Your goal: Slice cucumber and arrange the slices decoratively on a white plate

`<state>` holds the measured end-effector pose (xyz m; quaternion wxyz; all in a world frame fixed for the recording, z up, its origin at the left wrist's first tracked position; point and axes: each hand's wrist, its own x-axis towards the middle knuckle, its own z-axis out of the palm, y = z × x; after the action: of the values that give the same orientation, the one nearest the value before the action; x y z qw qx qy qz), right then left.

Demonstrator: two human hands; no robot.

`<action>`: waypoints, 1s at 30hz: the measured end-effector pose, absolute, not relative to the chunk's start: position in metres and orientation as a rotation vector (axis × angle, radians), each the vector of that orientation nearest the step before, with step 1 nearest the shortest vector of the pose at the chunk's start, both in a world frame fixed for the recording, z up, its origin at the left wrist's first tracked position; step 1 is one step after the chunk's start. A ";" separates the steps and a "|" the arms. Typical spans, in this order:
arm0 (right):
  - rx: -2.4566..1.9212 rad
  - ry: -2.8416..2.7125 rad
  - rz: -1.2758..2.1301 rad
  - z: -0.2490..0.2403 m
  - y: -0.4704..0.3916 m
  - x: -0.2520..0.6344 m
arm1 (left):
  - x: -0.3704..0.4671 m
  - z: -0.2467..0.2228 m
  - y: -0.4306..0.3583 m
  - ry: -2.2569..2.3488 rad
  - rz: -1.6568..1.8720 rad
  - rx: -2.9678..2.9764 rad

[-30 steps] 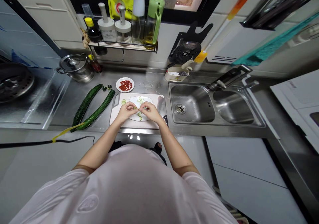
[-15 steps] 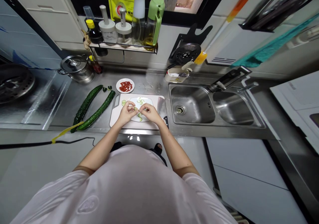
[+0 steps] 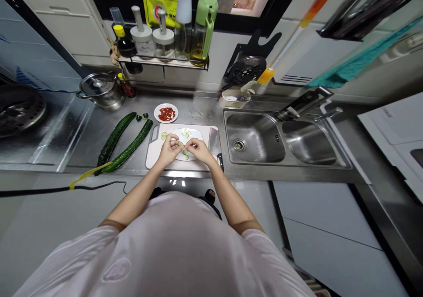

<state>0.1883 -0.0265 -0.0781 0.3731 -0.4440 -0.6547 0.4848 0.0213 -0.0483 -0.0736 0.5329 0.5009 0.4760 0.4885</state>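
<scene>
Both hands meet above a white plate [image 3: 196, 135] that lies on a white cutting board [image 3: 153, 155]. A thin cucumber slice [image 3: 180, 143] is pinched in the fingertips of my left hand [image 3: 168, 150]. My right hand [image 3: 198, 150] is closed in a pinch at the slice's other edge; its fingertips partly hide the contact. Curved cucumber slices [image 3: 186, 133] are laid out on the plate. A few round cucumber slices [image 3: 164, 136] rest on the board, left of the plate. Along the board's right side lies a knife [image 3: 214, 141] with a black handle.
Two long cucumbers [image 3: 130, 146] lie left of the board, with small cut ends [image 3: 139, 118] behind them. Behind the board stands a small plate [image 3: 157, 113] of chopped red pieces. A lidded pot [image 3: 101, 92] is at the back left. The double sink [image 3: 254, 134] is on the right.
Both hands stay over the plate with nearly the same pinch on the slice. Only a slight shift of the camera shows.
</scene>
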 end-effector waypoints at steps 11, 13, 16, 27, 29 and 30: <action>-1.155 -1.569 1.279 -0.092 -0.025 0.186 | 0.022 -0.080 -0.050 1.235 1.138 1.183; -1.162 -1.585 1.277 -0.093 -0.023 0.188 | 0.021 -0.084 -0.049 1.255 1.139 1.201; -1.186 -1.644 1.230 -0.093 -0.021 0.191 | 0.018 -0.091 -0.049 1.328 1.137 1.254; -1.417 -1.973 1.043 -0.107 -0.022 0.195 | 0.012 -0.120 -0.053 1.620 0.814 1.546; -1.459 -2.041 1.027 -0.111 -0.022 0.194 | 0.013 -0.122 -0.054 1.649 0.735 1.578; -1.478 -2.078 1.011 -0.113 -0.023 0.194 | 0.014 -0.122 -0.054 1.663 0.695 1.594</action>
<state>0.1939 -0.0226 -0.1132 0.1978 -0.5281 -0.7426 0.3613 0.0142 -0.0538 -0.1223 0.3596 0.6181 0.6451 0.2694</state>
